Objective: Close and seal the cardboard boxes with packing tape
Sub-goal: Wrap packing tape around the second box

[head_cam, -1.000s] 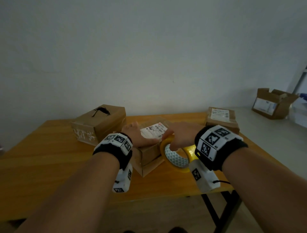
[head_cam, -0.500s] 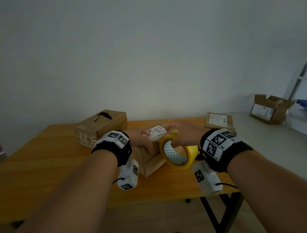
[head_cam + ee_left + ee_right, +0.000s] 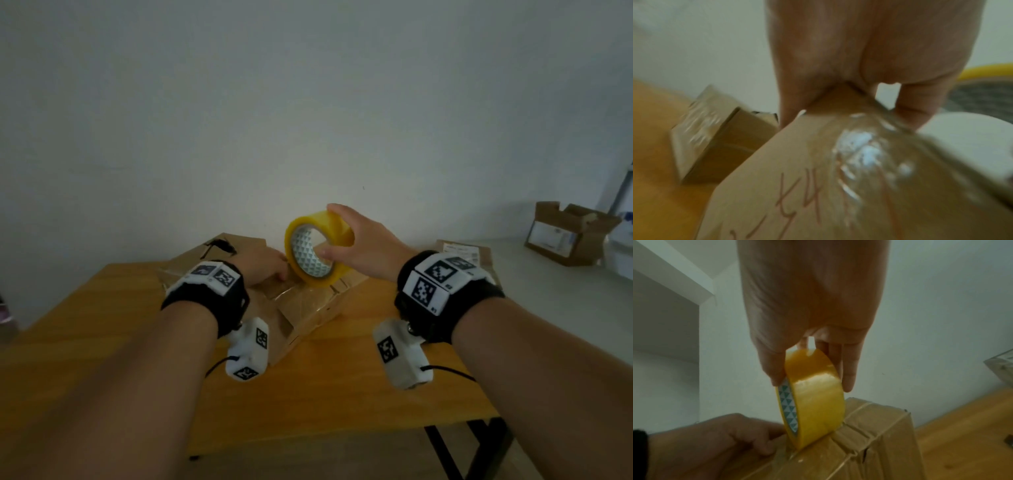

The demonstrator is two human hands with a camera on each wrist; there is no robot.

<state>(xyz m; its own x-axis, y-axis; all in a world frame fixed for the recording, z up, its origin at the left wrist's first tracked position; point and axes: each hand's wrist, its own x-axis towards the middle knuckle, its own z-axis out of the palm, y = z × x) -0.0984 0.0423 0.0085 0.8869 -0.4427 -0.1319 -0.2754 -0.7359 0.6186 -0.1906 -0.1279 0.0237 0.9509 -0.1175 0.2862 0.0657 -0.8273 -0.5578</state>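
Observation:
A taped brown cardboard box point(image 3: 308, 308) stands tipped up on one edge in the middle of the wooden table point(image 3: 342, 394). My left hand point(image 3: 274, 270) grips its upper corner, fingers on one side and thumb on the other; the left wrist view shows this hand point(image 3: 846, 105) astride the box point(image 3: 818, 186), blurred. My right hand point(image 3: 334, 229) holds a yellow roll of packing tape point(image 3: 318, 250) upright, thumb on one side face, fingers on the other. In the right wrist view the roll point(image 3: 813, 394) touches the box's top edge point(image 3: 869, 434) beside my left fingers point(image 3: 760, 449).
A second closed box point(image 3: 219, 246) with a black handle slot stands behind my left hand. A flat labelled box point(image 3: 462, 253) lies at the table's far right. An open box point(image 3: 568, 236) sits on a white surface to the right. The wall is close behind.
The box has been tipped up, its white label no longer facing me. My right hand has lifted the tape roll from the box's front side to its top edge.

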